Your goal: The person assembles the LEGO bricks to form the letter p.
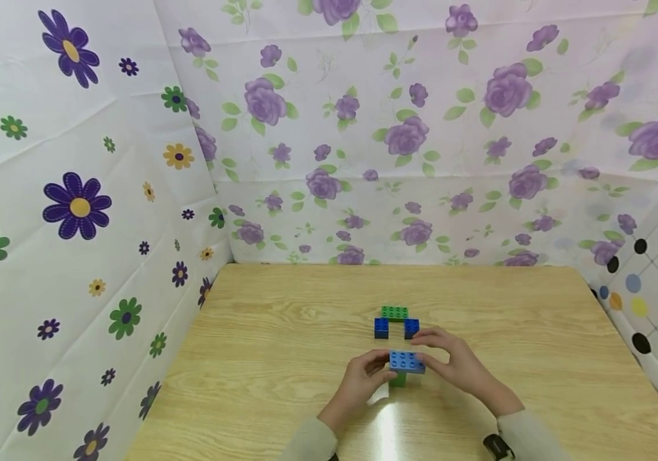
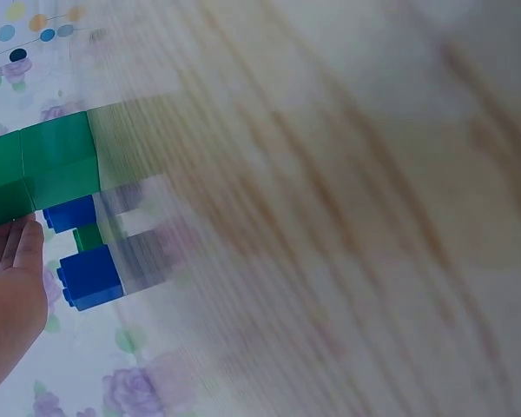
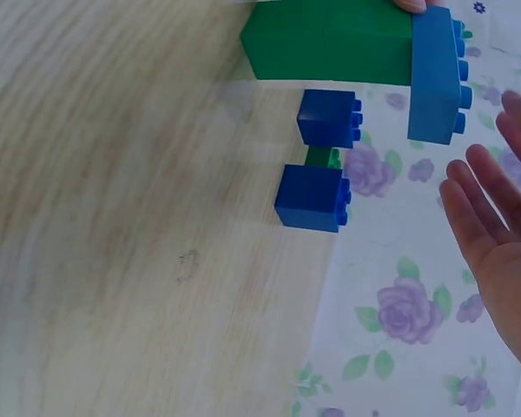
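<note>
In the head view, the left hand [image 1: 357, 385] grips near the top of a stack at the lower centre, thumb on the near side and fingers on the far side; which block takes the grip cannot be told. The right hand [image 1: 462, 366] is released, its thumb overlapping the right end of the light blue block [image 1: 402, 367] that tops the stack, above the green blocks [image 1: 398, 380]. Just above them in the frame, two dark blue blocks stand apart, one left [image 1: 381, 329] and one right [image 1: 412, 328], with a flat green brick [image 1: 394, 313] behind the gap. All are on a wooden counter [image 1: 277, 333]; a rose-patterned cloth [image 1: 317, 128] fills the upper centre.

In the left wrist view, the left hand sits at the left edge, fingers against the green blocks, where a seam shows between two. The dark blue blocks are lower, a bit of the green brick between them.

In the right wrist view, the stack lies across the top, the light blue block at its right end. The right hand, at the right edge, has its fingers extended and clear of it.
</note>
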`<state>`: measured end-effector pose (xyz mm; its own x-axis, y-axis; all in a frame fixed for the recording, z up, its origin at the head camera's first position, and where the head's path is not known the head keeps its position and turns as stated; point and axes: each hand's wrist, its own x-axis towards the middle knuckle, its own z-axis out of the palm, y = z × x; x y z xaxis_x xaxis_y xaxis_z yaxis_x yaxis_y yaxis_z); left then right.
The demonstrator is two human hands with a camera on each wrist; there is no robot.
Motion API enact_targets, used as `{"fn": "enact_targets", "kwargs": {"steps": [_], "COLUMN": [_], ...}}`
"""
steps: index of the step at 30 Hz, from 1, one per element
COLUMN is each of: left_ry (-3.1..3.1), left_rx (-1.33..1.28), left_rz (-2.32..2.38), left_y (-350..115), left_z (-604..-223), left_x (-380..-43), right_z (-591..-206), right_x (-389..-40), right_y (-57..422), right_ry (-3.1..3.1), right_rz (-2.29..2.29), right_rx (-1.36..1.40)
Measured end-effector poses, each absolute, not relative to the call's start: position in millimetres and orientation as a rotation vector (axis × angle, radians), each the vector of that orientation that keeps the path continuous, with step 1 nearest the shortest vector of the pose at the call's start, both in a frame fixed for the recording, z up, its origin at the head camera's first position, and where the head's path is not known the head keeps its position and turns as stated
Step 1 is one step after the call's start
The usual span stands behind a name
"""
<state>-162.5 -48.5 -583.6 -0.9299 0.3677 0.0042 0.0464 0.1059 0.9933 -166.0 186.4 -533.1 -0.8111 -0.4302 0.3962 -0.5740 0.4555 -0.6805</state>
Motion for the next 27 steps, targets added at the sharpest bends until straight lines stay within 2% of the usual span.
{"fn": "enact_targets", "kwargs": {"steps": [11,27], "left_ry": [2.127,2.127], "left_rx": [0.398,0.382], "left_rz": [1.913,1.921], "left_y": [-46.7,-48.9], "left_z": [-582.8,-582.0], "left_x": [-163.4,-163.1], "right_z": [-528.5,-540.7], "right_x": [-189.8,-232.3], "right_y": [178.3,155.5], "right_ry": [-2.518,-2.649], "right_rz": [1.445,1.61], "right_rx": [0.765,0.741]}}
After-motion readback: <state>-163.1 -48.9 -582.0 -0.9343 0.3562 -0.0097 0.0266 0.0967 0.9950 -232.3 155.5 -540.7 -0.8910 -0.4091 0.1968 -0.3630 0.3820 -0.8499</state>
